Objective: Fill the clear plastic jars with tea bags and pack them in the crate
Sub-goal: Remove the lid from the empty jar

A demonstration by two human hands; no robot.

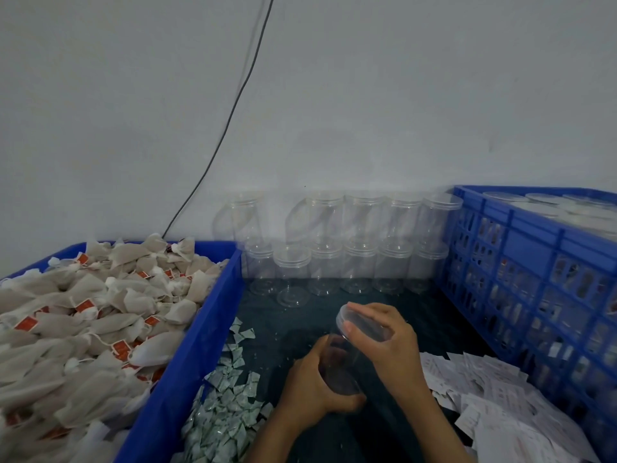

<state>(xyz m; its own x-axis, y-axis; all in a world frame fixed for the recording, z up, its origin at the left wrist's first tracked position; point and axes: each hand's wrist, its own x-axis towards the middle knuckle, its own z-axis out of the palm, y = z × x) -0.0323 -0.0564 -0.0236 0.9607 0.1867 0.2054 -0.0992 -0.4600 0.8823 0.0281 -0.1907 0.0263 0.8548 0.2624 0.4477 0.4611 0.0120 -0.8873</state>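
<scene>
While left hand (pixel 312 389) grips jar (pixel 340 365), right hand (pixel 389 342) fingers (pixel 359 324) curled round lid (pixel 357 324).

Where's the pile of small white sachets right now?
Head view, lower centre-left: the small white sachets lie on the dark mat, against the blue tea-bag bin and just left of the left hand.

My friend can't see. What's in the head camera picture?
Two hands hold a clear jar: the left hand grips its body, the right hand its lid. A blue bin of tea bags sits left, a blue crate right.
</scene>
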